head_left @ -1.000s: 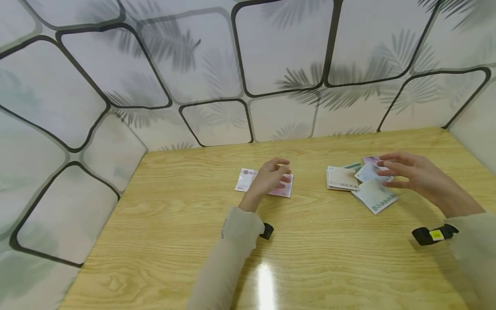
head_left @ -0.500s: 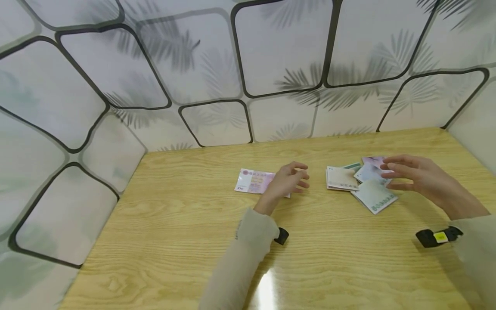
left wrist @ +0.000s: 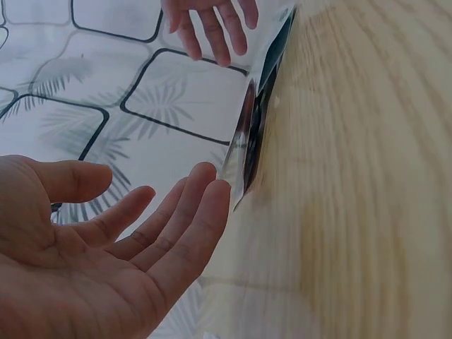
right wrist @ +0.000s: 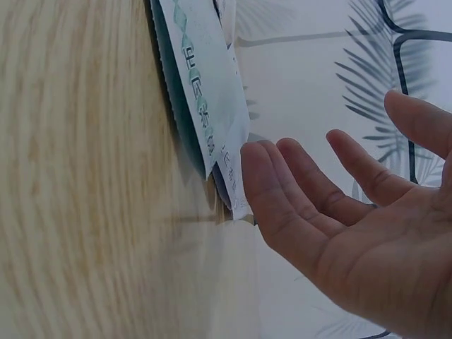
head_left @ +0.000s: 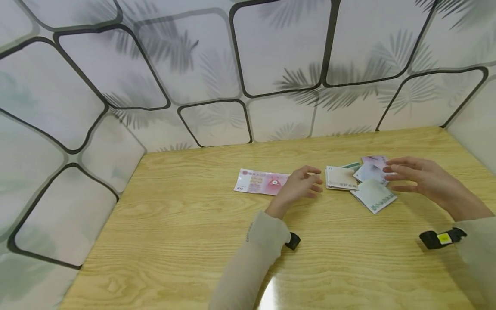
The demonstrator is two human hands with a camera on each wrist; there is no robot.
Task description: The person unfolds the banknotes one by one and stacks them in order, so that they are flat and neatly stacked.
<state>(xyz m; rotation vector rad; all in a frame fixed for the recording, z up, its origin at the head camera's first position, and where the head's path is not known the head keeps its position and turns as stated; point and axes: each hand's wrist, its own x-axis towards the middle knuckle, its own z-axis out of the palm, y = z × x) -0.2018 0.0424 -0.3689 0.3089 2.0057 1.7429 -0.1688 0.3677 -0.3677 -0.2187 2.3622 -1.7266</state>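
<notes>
A pink 100 banknote (head_left: 257, 181) lies flat on the wooden table, its right end behind my left hand (head_left: 300, 186). That hand holds nothing; its fingers point toward a folded beige banknote (head_left: 341, 178) just to the right. Beside it lie a folded green banknote (head_left: 373, 196), a bluish banknote (head_left: 368, 173) and a purple one (head_left: 373, 160), overlapping in a loose pile. On the pile's right side my right hand (head_left: 424, 178) hovers with relaxed, empty fingers. In the right wrist view its fingertips are close to the folded green banknote (right wrist: 201, 85).
The wooden table (head_left: 166, 241) meets a patterned wall (head_left: 283, 116) behind the banknotes and another at the left. Each wrist wears a black strap device, the left one (head_left: 293, 241) and the right one (head_left: 441, 238) close above the tabletop.
My left hand has moved right, off the pink banknote and up to the pile, uncovering more of that note. My right hand has shifted slightly right. The banknotes stay in place.
</notes>
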